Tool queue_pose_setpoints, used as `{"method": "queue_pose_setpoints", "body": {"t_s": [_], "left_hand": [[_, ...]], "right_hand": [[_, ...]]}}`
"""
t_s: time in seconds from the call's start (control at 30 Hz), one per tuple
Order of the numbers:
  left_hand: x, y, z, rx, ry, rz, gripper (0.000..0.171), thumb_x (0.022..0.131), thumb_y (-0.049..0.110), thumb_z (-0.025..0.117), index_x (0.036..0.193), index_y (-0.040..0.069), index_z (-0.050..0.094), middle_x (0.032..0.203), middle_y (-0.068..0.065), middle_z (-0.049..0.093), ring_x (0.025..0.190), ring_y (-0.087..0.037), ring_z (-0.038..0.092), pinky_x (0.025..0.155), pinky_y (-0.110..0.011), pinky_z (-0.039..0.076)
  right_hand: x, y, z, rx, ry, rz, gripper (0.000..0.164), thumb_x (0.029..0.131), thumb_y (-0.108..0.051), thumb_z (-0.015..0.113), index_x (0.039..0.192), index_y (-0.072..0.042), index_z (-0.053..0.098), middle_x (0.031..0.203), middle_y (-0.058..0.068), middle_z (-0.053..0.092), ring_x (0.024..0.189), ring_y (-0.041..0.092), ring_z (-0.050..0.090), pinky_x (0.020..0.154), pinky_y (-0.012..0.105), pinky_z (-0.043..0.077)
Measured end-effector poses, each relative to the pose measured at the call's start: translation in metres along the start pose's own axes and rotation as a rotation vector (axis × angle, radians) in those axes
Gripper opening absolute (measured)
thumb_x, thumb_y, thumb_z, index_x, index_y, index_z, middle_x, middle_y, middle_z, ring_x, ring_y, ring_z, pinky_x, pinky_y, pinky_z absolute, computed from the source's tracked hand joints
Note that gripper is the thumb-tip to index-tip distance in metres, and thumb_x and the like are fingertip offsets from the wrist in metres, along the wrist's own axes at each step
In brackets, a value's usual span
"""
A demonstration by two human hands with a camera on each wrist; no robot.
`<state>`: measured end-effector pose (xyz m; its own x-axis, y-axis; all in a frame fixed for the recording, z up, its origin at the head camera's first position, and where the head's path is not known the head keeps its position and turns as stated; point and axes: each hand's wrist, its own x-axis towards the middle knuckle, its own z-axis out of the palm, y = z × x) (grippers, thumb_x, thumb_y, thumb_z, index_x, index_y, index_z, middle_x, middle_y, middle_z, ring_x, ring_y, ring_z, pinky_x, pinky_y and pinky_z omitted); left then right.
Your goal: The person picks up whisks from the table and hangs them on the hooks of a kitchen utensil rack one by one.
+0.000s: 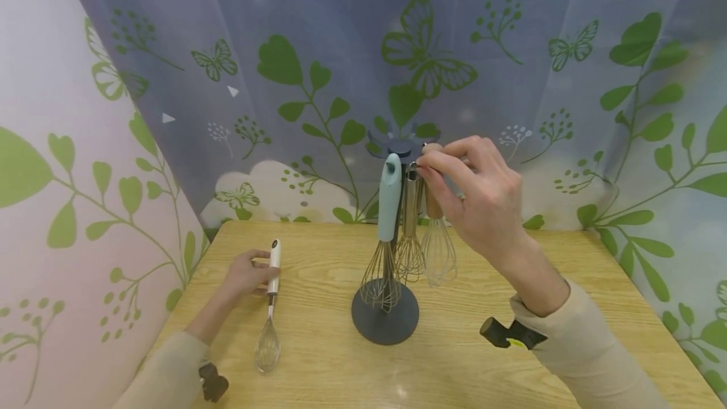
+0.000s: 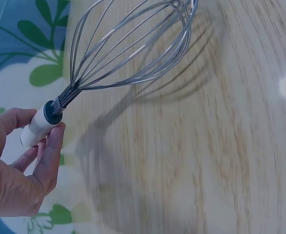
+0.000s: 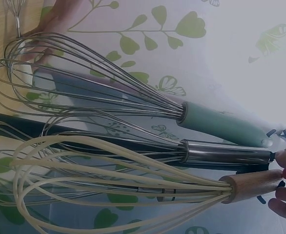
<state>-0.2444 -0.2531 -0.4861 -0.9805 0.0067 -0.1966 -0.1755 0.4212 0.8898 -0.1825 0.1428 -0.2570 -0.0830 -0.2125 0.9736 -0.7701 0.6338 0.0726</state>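
Observation:
My left hand (image 1: 250,275) holds a white-handled whisk (image 1: 274,273) between thumb and fingers, its wires toward me; the left wrist view shows the fingers (image 2: 50,158) around the white handle (image 2: 34,129). At the top of a dark utensil stand (image 1: 372,320), my right hand (image 1: 479,188) pinches the hanging loop of a steel-handled whisk (image 1: 410,201). Close beside it hangs a wooden-handled whisk (image 3: 253,186) with cream wires, its top partly hidden by that hand. A light blue-green-handled whisk (image 1: 389,201) hangs at the front left of the stand.
The stand's dark hook ring (image 1: 400,144) tops the pole, with a round base on the wood-grain table (image 1: 318,358). Patterned cloth (image 1: 318,11) rises behind the table and at both sides. Another whisk's wires show partly behind the wooden-handled one in the right wrist view.

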Motion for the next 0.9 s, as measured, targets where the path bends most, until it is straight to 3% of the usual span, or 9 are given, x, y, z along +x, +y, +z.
{"method": "queue_pose_setpoints", "body": {"t_s": [0.37, 0.67, 0.9], "left_hand": [[0.0, 0.016, 0.013, -0.027, -0.011, 0.047, 0.063, 0.098, 0.012, 0.073, 0.151, -0.007, 0.045, 0.125, -0.032, 0.065, 0.085, -0.02, 0.074, 0.075, -0.042, 0.068], [-0.006, 0.034, 0.026, -0.037, 0.007, 0.075, 0.06, 0.096, 0.008, 0.074, 0.149, -0.004, 0.049, 0.131, -0.034, 0.06, 0.083, -0.023, 0.073, 0.074, -0.042, 0.068], [-0.009, 0.048, 0.037, -0.057, -0.013, 0.114, 0.059, 0.095, 0.008, 0.076, 0.149, 0.0, 0.051, 0.13, -0.031, 0.06, 0.086, -0.026, 0.074, 0.075, -0.042, 0.068]], "right_hand": [[0.0, 0.0, 0.0, 0.001, -0.005, 0.006, 0.026, 0.105, -0.029, 0.067, 0.099, -0.008, 0.08, 0.09, 0.014, 0.068, 0.078, 0.031, 0.061, 0.054, 0.038, 0.042], [0.0, 0.0, 0.0, -0.002, -0.017, 0.003, 0.026, 0.106, -0.029, 0.065, 0.099, -0.008, 0.08, 0.09, 0.014, 0.069, 0.08, 0.032, 0.064, 0.055, 0.042, 0.049], [0.0, 0.001, 0.0, 0.004, -0.004, 0.005, 0.027, 0.106, -0.029, 0.065, 0.099, -0.008, 0.08, 0.091, 0.013, 0.068, 0.079, 0.031, 0.061, 0.055, 0.042, 0.045]]}}
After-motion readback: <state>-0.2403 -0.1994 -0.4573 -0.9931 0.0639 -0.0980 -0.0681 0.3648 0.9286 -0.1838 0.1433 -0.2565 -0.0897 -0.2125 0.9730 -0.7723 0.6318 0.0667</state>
